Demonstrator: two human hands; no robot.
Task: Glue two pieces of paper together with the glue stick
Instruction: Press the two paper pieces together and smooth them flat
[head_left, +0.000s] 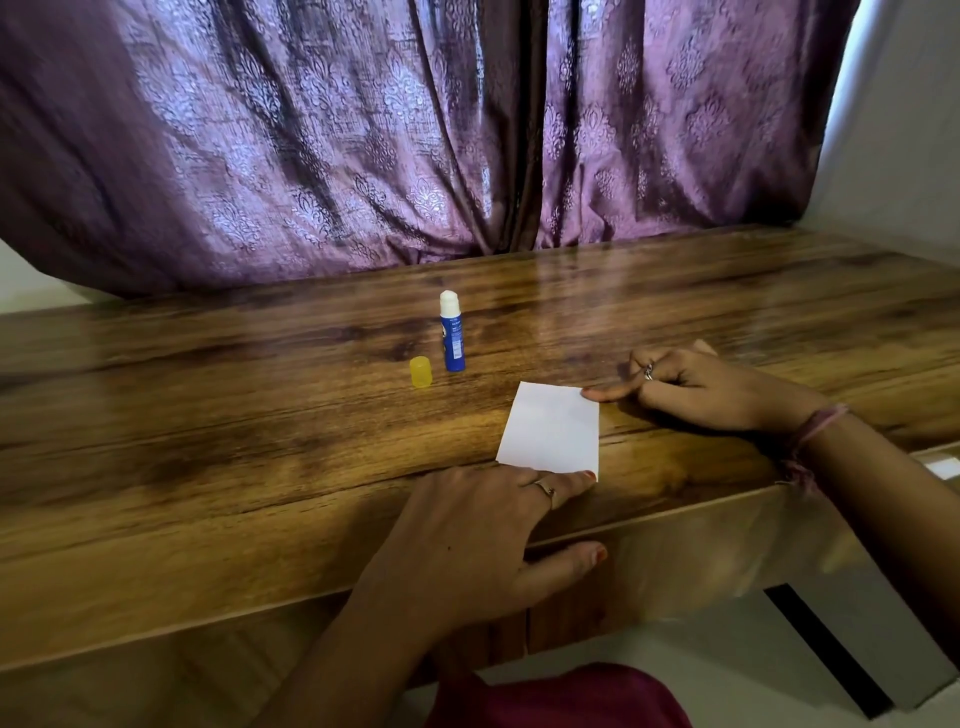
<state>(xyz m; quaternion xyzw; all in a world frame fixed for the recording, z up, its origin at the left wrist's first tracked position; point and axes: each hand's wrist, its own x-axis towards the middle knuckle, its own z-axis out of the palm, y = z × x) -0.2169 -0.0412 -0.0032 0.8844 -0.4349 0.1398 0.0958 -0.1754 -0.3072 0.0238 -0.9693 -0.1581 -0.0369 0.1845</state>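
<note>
Counting what sits on the table, I find one white paper showing, one glue stick and one yellow cap; whether a second sheet lies under the first I cannot tell. The paper lies flat near the front edge, its long axis running from about 7 to 1 o'clock. At 10 o'clock from it the uncapped glue stick stands upright, white tip up, with the cap just beside it at its 8 o'clock. My left hand lies palm down, fingers flat on the paper's near edge, thumb hooked over the table's front; its grip holds nothing. My right hand rests loosely curled, one fingertip pressing the far right corner, gripping nothing.
</note>
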